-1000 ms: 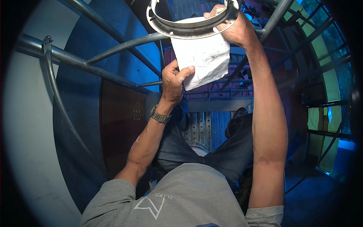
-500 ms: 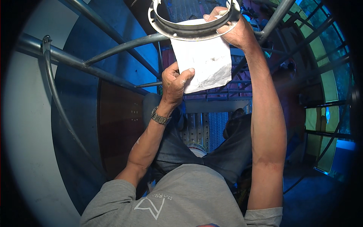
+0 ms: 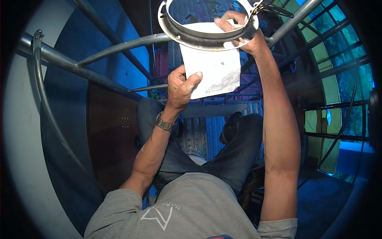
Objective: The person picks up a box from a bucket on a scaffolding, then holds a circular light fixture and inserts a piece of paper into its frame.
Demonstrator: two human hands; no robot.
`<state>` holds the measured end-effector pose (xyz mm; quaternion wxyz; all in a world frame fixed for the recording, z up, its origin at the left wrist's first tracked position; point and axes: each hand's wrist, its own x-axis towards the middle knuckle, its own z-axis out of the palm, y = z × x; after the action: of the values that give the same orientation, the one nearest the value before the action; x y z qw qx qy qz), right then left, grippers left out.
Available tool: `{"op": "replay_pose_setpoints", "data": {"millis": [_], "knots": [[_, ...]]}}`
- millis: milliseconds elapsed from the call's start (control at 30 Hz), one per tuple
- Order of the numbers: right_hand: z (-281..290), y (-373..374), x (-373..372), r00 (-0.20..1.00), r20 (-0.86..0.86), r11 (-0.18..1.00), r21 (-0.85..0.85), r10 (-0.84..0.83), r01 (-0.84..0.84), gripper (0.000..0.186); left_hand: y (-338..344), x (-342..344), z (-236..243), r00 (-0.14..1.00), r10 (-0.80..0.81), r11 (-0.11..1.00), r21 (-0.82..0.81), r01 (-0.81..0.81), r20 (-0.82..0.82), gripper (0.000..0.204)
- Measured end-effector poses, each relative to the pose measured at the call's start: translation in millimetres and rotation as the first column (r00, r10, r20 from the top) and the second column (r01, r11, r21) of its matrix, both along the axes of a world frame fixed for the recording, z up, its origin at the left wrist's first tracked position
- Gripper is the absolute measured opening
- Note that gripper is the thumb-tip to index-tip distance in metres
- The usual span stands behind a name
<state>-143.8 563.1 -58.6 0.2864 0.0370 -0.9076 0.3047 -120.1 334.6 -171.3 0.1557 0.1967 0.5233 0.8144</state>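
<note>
A creased white sheet of paper with faint dark marks hangs between my hands at the upper middle. My left hand is closed on its lower left edge, thumb on top. My right hand is closed at the sheet's upper right, partly hidden behind a metal ring. Some of its fingers show through the ring's opening, and a bit of skin shows through a slot in the flange. The ring overlaps the upper part of the sheet. Whether the right hand also touches the ring I cannot tell.
Grey metal tubes cross at the left and upper right, with a bent rod hanging from one. Under my legs lies a perforated metal deck, with a white bucket rim between my thighs. Yellowish panels stand at the right.
Both hands and the sheet have shifted slightly left, still held the same way. The ring sits a little lower and further right in view, and the surroundings have moved left.
</note>
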Motion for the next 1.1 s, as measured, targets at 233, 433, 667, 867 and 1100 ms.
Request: {"op": "replay_pose_setpoints", "data": {"millis": [233, 433, 667, 867, 1100], "knots": [[-1, 11, -2, 0.964, 0.250, 0.995, 0.064, -0.093, 0.079, 0.041, -2, 1, 4, 1.000, 0.006, 1.000, -0.009, -0.006, 0.001, 0.021], [6, -1, 17, 0.997, 0.021, 0.993, -0.091, -0.071, 0.072, 0.079, -4, -1, 1, 0.999, 0.002, 0.999, -0.039, 0.000, 0.035, 0.027], [14, 3, 19, 0.967, 0.237, 0.996, 0.001, -0.090, 0.093, 0.046, 1, 6, 17, 0.996, -0.001, 0.999, -0.048, 0.005, 0.085, 0.032], [1, -17, 26, 0.958, -0.075, 0.950, 0.128, -0.277, 0.285, 0.070, -5, 2, 8, 0.997, -0.031, 0.999, -0.035, 0.034, 0.070, 0.029], [7, 4, 10, 0.942, 0.213, 0.958, 0.179, -0.260, 0.224, 0.057, -5, 3, 11, 0.998, -0.033, 0.999, -0.028, 0.035, 0.061, 0.028]]}}
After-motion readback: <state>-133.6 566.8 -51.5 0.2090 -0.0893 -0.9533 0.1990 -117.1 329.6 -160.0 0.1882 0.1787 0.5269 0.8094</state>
